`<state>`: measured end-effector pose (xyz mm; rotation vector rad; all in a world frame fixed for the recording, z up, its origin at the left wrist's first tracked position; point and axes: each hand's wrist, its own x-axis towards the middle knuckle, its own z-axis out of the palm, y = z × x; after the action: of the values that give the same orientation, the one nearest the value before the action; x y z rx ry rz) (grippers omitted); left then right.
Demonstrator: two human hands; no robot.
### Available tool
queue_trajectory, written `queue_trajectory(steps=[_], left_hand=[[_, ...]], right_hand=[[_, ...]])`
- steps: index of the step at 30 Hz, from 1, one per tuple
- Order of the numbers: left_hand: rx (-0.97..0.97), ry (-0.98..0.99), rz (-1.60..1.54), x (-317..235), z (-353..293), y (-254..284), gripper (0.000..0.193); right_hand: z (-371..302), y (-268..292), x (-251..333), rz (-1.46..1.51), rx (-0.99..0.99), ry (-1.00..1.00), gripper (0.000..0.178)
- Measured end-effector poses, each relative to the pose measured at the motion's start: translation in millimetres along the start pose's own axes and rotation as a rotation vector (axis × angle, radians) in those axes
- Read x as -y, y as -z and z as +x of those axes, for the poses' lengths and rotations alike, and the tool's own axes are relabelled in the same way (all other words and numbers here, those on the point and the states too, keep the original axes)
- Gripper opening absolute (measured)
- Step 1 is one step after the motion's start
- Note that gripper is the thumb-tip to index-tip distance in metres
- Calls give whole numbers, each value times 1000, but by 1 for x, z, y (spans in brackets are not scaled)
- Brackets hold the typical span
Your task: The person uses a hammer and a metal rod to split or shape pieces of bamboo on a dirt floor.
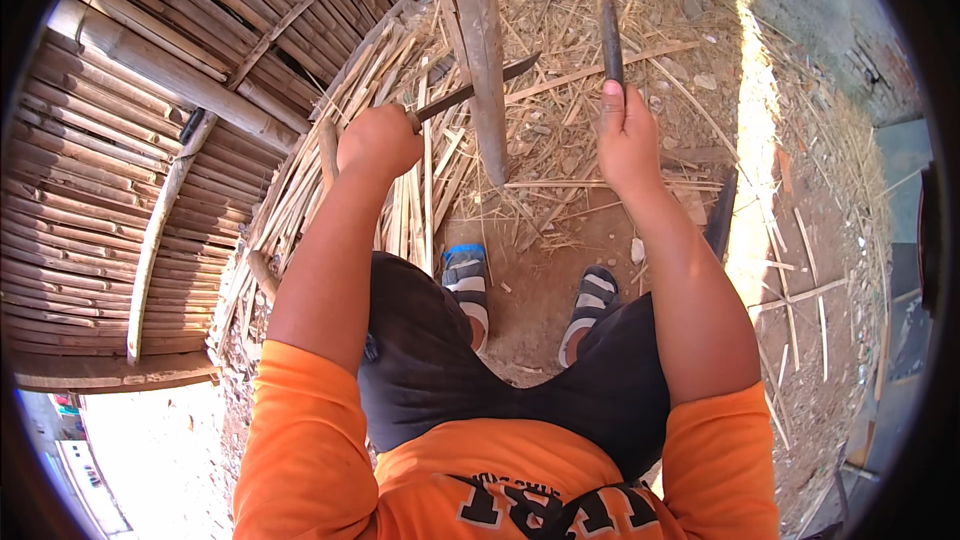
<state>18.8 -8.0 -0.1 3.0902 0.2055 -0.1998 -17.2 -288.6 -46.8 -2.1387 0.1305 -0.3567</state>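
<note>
While left hand grips knife, pole hides part of blade

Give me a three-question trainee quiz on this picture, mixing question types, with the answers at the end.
1. Which hand holds the hammer? A) left; B) right; C) neither.
2. True or false: the left hand is empty.
3. Fill in: the blade shows on ____ of the pole.

Key:
1. B: the right hand grips its handle.
2. False: it grips a long-bladed knife.
3. Both sides.
</note>
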Motion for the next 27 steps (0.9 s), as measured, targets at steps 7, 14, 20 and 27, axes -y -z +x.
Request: queue_trajectory(steps=[7, 14, 20, 27], left_hand=[[9, -1, 7, 11, 5, -6, 30], [-4, -19, 7, 0, 4, -12, 30], [26, -34, 49, -9, -1, -5, 28], [27, -85, 70, -5, -2, -2, 28]], right_hand=[[10, -6, -17, -45, 123, -119, 54], [3, -19, -19, 34, 84, -76, 52], [5, -9, -3, 37, -5, 35, 52], [0, -32, -46, -256, 199, -22, 51]])
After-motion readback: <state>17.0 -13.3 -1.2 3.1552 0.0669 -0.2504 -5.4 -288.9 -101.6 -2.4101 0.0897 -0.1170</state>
